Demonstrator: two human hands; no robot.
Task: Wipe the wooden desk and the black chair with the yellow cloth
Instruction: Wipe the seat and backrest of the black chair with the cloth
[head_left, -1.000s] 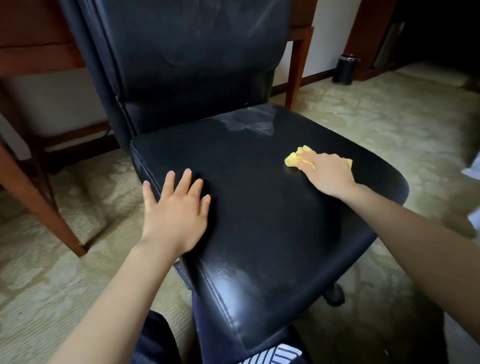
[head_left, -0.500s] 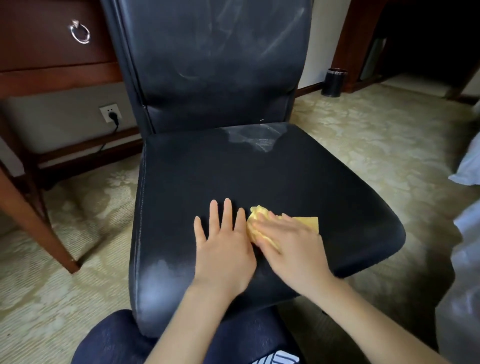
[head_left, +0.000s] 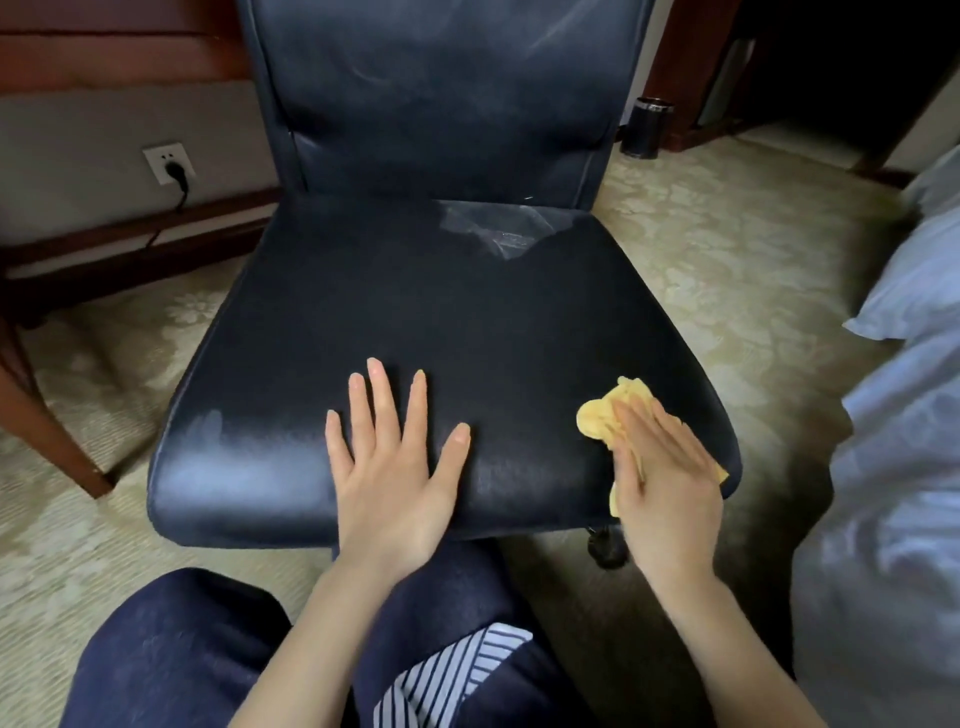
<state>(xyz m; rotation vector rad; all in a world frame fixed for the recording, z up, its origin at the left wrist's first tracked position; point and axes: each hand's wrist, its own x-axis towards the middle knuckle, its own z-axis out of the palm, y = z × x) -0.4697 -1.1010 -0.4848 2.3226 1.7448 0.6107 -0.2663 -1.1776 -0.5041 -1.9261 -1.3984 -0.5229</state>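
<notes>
yellow cloth (head_left: 597, 421) moved to seat's front-right corner | right hand (head_left: 670, 483) flat, pressing it | left hand (head_left: 395, 467) flat on black chair (head_left: 415, 291) | remaining seat lies leftward

left hand (head_left: 395, 467) palm down, fingers (head_left: 383, 405) straight and spread wide, thumb out to the right, right hand (head_left: 665, 467) palm down, fingers straight and close together, slightly blurred

Cloth (head_left: 602, 422) on chair seat (head_left: 415, 312), front right
</notes>
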